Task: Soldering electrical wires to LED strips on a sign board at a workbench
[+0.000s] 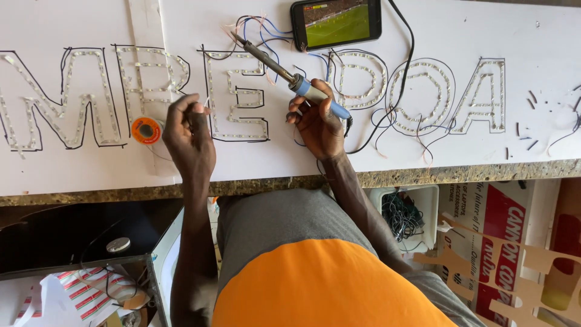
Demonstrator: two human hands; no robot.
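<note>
Right hand (319, 124) wrapped around the blue grip of a soldering iron (284, 71), fingers curled shut on it. The iron slants up and away from the hand to the left, its tip ending among loose thin wires (257, 27) just short of the phone (336, 22).

Left hand (189, 134) held closed, fingertips pinched together on something thin and pale; too small to tell what. An orange solder spool (146, 129) lies just left of this hand, nearly touching it.

Both hands rest over a white board (423, 157) that covers the tabletop (423, 175). Outlined letters filled with LED strips (239, 97) run across the board; one letter sits between the two hands. A black cable (407, 72) loops from beside the phone down past the right hand.

Edges: the tabletop's speckled front edge runs just behind both wrists, toward the body. Bare white board lies between the hands and that edge, and more to the far right of the right hand, dotted there with small wire clippings (526, 136).

Below the edge, right of the right forearm, a white tub of tangled wires (402, 218).
</note>
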